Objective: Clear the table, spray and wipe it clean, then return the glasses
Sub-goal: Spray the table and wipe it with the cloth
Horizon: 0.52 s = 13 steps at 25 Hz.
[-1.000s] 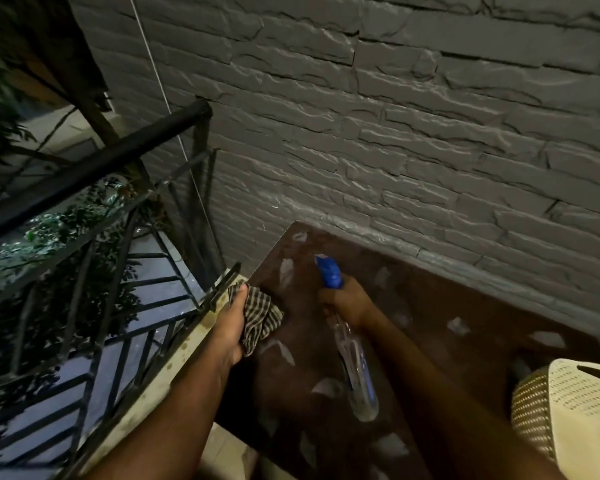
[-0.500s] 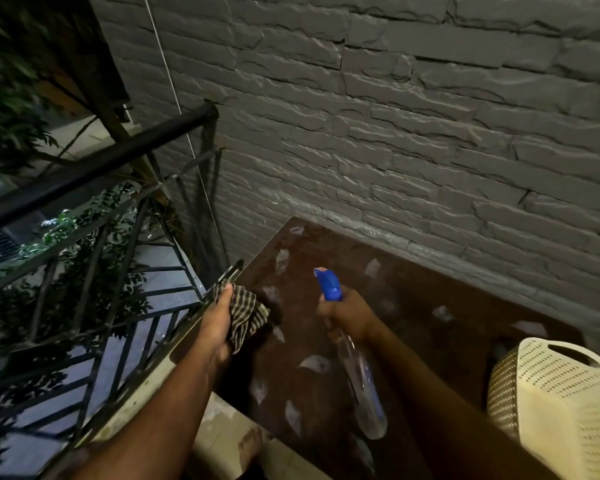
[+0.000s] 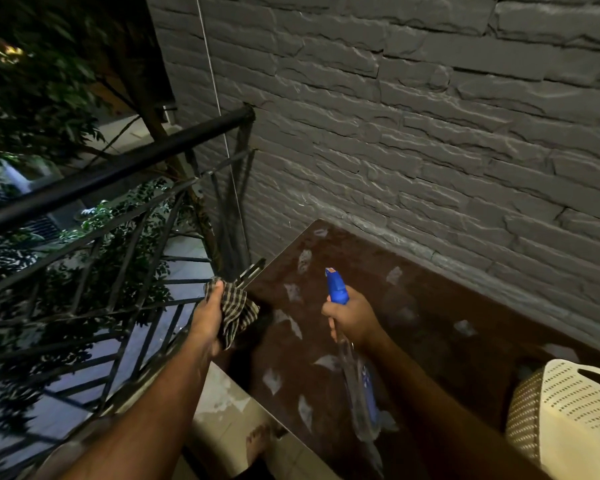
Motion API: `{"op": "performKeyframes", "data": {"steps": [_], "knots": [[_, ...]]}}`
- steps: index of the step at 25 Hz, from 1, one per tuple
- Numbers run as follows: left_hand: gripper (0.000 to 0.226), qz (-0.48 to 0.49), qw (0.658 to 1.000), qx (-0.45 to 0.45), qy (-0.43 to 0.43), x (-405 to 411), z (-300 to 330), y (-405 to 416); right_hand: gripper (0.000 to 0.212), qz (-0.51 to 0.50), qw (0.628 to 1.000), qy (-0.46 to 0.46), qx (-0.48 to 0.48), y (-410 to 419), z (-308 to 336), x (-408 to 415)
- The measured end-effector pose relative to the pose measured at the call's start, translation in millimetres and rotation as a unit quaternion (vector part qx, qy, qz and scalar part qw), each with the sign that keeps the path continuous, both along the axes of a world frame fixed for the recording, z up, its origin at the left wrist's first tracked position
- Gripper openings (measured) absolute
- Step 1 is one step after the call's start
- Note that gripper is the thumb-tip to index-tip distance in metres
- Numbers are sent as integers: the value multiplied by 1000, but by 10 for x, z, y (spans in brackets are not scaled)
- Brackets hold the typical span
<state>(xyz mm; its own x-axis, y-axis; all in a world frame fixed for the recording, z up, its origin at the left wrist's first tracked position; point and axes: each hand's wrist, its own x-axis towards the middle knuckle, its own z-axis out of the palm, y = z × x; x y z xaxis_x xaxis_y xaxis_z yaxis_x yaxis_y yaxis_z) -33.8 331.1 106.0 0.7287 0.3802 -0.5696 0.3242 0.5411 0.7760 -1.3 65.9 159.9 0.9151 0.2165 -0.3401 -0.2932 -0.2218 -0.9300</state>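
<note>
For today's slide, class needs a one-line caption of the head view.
Left hand grips a checked cloth while right hand aims a spray bottle over the brown table.

Cream perforated basket (image 3: pixel 568 417) lower right; black railing (image 3: pixel 118 169) left, foliage (image 3: pixel 32 98) beyond, perhaps tree; grey stone wall (image 3: pixel 413 116)

Checked cloth (image 3: pixel 234 315) (blue-capped spray bottle (image 3: pixel 355 375))

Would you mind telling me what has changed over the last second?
Nothing was picked up or released. The left hand still grips the checked cloth at the table's left edge, and the right hand still holds the spray bottle above it. Only the camera view shifted.
</note>
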Motion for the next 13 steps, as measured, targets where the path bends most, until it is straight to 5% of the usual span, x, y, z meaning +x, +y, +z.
{"op": "performKeyframes", "data": {"steps": [13], "knots": [[53,50,998,0,-28,-187,43,206,11,122,992,16,-12,309,23,-149]]}}
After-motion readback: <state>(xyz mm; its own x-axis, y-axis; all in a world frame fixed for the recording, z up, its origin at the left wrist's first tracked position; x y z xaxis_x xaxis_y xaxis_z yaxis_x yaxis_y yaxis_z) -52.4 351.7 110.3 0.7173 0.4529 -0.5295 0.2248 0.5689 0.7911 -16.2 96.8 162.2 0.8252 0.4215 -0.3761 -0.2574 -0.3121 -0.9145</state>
